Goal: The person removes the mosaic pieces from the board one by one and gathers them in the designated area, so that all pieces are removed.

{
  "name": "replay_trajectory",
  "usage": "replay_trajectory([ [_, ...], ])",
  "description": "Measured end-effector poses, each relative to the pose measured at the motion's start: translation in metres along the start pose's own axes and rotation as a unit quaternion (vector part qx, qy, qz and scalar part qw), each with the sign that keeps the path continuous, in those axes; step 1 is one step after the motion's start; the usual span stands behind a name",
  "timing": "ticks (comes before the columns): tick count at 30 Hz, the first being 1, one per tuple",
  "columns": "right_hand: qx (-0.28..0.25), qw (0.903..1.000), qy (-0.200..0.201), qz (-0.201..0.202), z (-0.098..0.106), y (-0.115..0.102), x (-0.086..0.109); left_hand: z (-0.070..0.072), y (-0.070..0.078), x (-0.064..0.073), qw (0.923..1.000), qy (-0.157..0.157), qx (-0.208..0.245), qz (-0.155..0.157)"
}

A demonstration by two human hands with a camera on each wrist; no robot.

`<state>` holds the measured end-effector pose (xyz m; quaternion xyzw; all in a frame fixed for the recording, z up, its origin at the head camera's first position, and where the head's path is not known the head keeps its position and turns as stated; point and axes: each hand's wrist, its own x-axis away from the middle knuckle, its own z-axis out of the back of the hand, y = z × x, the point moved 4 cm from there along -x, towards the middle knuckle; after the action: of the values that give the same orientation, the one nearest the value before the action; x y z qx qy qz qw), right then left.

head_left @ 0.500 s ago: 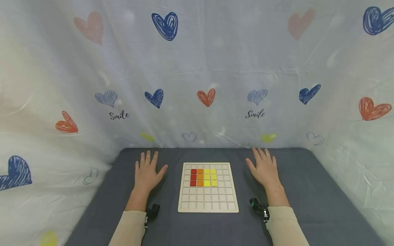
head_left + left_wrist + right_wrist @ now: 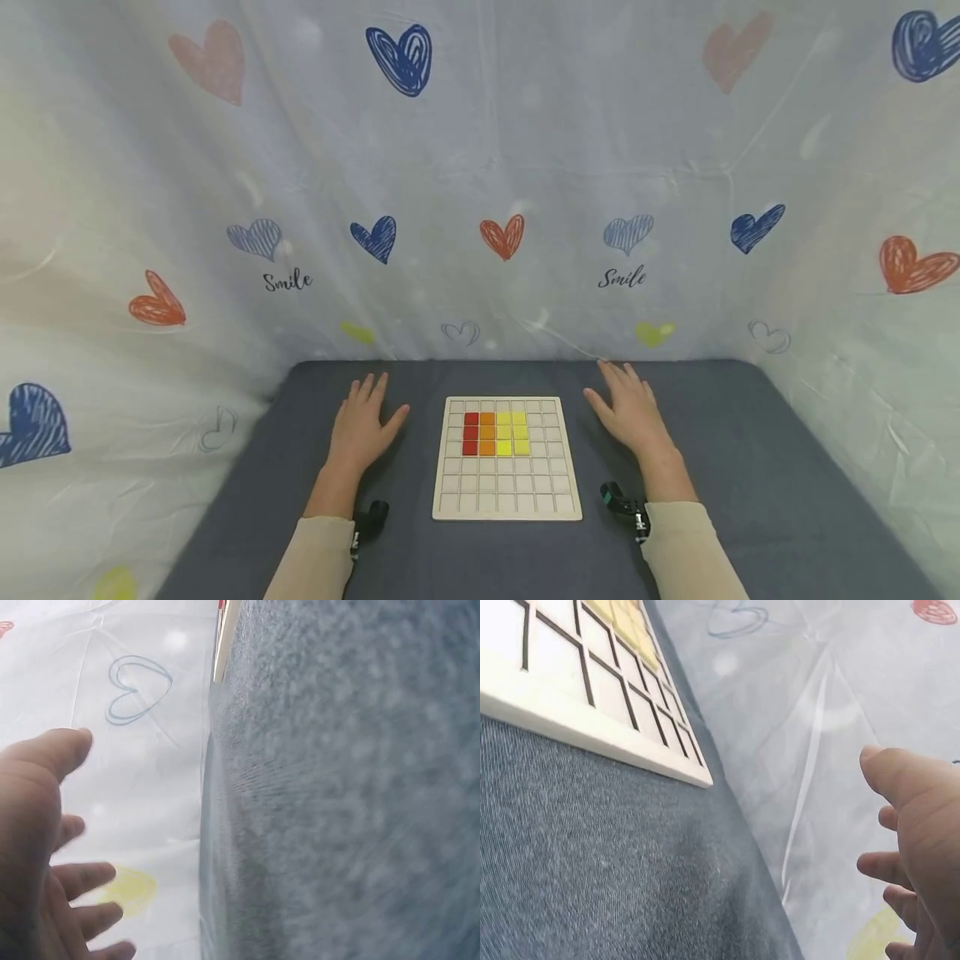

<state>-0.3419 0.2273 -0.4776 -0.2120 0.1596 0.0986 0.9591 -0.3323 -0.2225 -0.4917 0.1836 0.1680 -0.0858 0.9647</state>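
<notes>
A pale square grid board (image 2: 505, 503) lies flat in the middle of the table. Toward its back left sit a column of red tiles (image 2: 470, 434), one of orange tiles (image 2: 487, 433) and two of yellow tiles (image 2: 512, 433). On the board's left, my left hand (image 2: 360, 429) is held with fingers spread, holding nothing. My right hand (image 2: 633, 417), also unoccupied, is to the right of the board with its thumb toward it. The left wrist view catches only a sliver of the board's edge (image 2: 225, 645); the right wrist view has its corner (image 2: 694, 769) near my thumb.
A dark grey cloth (image 2: 487, 562) covers the table. Behind and at both sides hangs a pale curtain (image 2: 450, 142) printed with hearts, meeting the table's back edge. Each wrist wears a black strapped device, left (image 2: 371, 520) and right (image 2: 622, 502).
My right hand has shifted left, closer to the board. The left hand's fingers look slightly more bent and closer together. The board and its tiles stay in place.
</notes>
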Motion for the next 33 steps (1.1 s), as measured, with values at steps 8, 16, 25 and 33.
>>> replay_trajectory([
  [8,-0.084,0.9957,-0.028,-0.026,-0.003,-0.012,-0.005,-0.009,0.001,0.002,0.9878,-0.031,0.152,0.013],
  [16,-0.132,0.9893,-0.052,-0.034,-0.01,-0.03,-0.008,-0.028,0.014,0.003,0.963,-0.06,0.261,0.029],
  [25,-0.15,0.9859,-0.072,0.013,-0.02,-0.062,-0.014,-0.044,0.03,0.006,0.946,-0.085,0.312,0.024],
  [33,-0.169,0.978,-0.116,0.038,-0.039,-0.102,-0.025,-0.046,0.044,0.007,0.9432,-0.129,0.306,0.012],
])
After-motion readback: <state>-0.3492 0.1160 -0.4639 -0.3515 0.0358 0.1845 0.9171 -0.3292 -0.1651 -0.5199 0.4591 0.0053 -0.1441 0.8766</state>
